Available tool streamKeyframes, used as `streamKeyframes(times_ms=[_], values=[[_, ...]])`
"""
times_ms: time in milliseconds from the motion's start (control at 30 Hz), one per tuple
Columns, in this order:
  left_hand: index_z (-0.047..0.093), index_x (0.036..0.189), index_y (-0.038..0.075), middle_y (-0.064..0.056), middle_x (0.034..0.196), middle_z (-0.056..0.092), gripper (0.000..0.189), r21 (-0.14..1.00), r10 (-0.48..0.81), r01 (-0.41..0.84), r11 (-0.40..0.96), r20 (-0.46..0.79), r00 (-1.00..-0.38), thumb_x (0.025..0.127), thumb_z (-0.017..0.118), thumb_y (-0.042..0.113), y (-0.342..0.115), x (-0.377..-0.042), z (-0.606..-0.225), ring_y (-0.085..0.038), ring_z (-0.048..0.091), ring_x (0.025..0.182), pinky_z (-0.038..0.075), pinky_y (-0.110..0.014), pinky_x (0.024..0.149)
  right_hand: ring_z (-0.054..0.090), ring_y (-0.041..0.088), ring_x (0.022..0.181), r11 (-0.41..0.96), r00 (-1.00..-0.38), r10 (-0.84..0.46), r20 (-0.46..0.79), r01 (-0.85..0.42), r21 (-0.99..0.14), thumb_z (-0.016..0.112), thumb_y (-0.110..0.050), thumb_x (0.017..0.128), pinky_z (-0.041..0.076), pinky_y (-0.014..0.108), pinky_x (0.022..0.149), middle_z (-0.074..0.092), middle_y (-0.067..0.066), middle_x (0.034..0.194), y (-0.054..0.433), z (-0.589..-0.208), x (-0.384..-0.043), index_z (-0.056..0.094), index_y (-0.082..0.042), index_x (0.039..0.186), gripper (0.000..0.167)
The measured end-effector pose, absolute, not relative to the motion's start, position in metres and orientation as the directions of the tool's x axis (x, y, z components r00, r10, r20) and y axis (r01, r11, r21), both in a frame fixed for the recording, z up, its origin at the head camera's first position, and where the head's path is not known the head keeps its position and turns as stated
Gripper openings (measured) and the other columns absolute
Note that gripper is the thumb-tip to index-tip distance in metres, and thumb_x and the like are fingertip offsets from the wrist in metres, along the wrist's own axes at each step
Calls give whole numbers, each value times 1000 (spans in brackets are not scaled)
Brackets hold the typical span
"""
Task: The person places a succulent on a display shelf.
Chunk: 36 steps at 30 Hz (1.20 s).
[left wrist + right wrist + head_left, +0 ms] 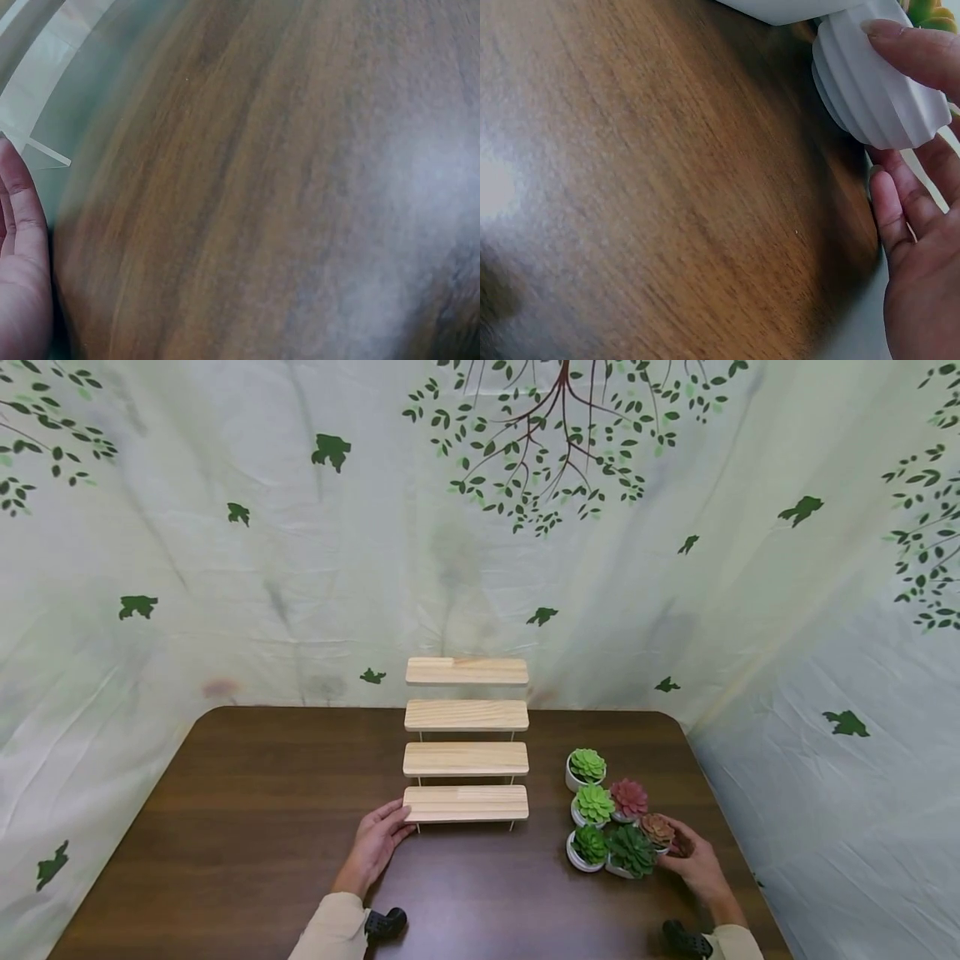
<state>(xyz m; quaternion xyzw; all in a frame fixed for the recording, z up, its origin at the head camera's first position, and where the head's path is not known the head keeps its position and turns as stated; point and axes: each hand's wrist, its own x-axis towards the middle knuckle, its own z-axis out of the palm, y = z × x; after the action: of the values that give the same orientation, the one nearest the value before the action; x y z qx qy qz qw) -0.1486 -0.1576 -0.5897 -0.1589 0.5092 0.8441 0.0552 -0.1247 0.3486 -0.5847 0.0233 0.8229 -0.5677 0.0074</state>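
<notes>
A four-step wooden shelf stand [466, 804] stands at the middle of the table, its pale boards rising toward the back. At the left end of its lowest board, my left hand [377, 842] touches the edge with fingertips, fingers fairly straight. In the left wrist view only part of the left hand [22, 247] shows at the edge. My right hand [697, 864] holds a small artificial succulent [657, 831] with brownish-orange leaves. Its white ribbed pot [877, 82] lies between the thumb and the fingers in the right wrist view, tilted in that image.
Beside that pot stand several other potted succulents: a dark green one [632, 850], a red one [628, 797], and green ones such as the light green plant [587, 765] at the back. The brown wooden table [285, 793] ends at a leaf-printed cloth backdrop [262, 552].
</notes>
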Motion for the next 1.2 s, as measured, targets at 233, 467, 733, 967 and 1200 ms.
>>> streamKeyframes(times_ms=[233,467,733,967,1200], values=[[51,114,-13,-4,90,65,23,837,-70,-254,-485,-327,-942,93,54,-5,-157,-148,-590,-12,64,79,56,-26,75,54,-7,92,406,-997,49,-52,68,-911,72,9,78,50,17,77,58,23,122,348,-583,-126,46,12,132,60],[55,108,-10,-3,88,66,17,833,-66,-249,-494,-321,-945,92,55,-4,-156,-148,-591,-12,65,78,56,-27,75,52,-9,92,391,-982,123,-140,177,-903,73,0,82,49,15,77,49,31,131,349,-574,-127,43,8,136,63],[61,99,-2,-4,87,66,9,814,-71,-251,-523,-335,-939,92,55,-5,-158,-150,-594,-13,65,78,56,-27,74,52,-11,92,373,-971,188,-145,207,-905,79,-12,80,47,10,78,55,12,124,348,-553,-133,43,3,138,70],[63,90,6,-2,87,66,13,816,-53,-244,-525,-317,-947,93,56,-4,-159,-150,-593,-12,65,78,56,-27,74,51,-13,92,349,-979,190,-74,138,-927,77,-11,82,45,6,78,51,-17,108,347,-528,-138,40,5,138,69],[64,90,7,-1,86,66,14,825,-42,-238,-512,-300,-953,94,55,-3,-159,-148,-591,-11,65,77,56,-25,74,49,-11,97,405,-986,161,-32,96,-909,77,-16,83,41,4,82,56,5,122,336,-502,-151,42,4,138,68]])
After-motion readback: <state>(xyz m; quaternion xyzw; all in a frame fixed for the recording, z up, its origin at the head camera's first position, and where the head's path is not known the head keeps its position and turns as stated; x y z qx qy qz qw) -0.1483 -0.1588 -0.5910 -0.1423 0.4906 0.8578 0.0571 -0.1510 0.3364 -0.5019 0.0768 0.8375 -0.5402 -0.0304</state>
